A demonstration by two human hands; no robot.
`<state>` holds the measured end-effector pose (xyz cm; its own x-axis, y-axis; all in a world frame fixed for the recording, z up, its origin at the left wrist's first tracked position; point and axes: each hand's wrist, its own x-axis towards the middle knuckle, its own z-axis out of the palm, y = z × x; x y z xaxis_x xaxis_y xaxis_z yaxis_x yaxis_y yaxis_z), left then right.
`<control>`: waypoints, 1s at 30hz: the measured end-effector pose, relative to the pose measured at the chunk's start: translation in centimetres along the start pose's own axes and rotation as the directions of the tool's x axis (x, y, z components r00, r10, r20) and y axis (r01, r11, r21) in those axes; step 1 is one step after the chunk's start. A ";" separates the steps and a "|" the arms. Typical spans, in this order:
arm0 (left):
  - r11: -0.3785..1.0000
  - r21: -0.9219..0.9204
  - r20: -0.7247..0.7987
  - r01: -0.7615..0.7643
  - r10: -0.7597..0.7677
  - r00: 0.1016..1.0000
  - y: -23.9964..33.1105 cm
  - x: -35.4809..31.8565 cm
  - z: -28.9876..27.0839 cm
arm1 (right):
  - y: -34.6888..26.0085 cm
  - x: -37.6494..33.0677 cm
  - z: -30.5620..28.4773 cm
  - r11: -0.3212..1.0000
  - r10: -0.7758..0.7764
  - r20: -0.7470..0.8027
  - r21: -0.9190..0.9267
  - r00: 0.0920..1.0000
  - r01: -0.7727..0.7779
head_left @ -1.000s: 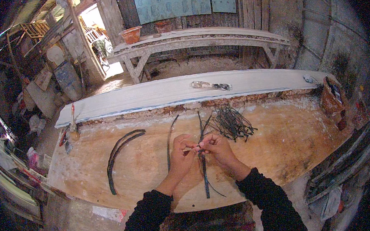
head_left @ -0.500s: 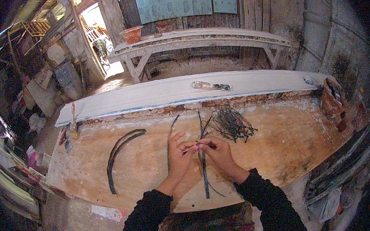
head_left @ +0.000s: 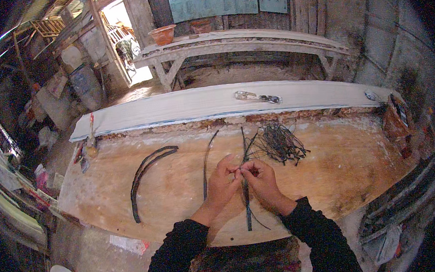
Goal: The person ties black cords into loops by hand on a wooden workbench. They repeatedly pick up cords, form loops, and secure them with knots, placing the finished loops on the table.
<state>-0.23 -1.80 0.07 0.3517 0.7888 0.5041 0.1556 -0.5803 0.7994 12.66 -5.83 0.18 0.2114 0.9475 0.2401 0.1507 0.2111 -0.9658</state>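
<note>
Our wooden bench (head_left: 349,173) carries, leftmost, a curved dark strip (head_left: 137,191), then a thin strip (head_left: 206,159) beside our left hand (head_left: 224,184). Each grip is pinched closed, fingertips meeting; anything held is too small to tell. One straight dark strip (head_left: 248,211) runs lengthwise away from us, nearer our right hand (head_left: 264,180); rightward lies a strand tangle (head_left: 281,144).

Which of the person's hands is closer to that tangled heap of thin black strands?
Right. The right hand is on the near side of the heap, slightly left of it; the left hand is farther left.
</note>
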 end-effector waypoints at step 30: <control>0.844 -0.433 0.164 0.318 -0.273 0.948 0.3 0.8 -0.2 | 0.1 0.9 -1.6 0.583 0.140 0.456 0.680 0.879 -0.446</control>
<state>-0.08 -1.29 0.77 0.4425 0.8728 0.2058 -0.1562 -0.1510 0.9761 14.37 -5.36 0.45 -0.2334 0.9719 0.0310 -0.6628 -0.1357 -0.7364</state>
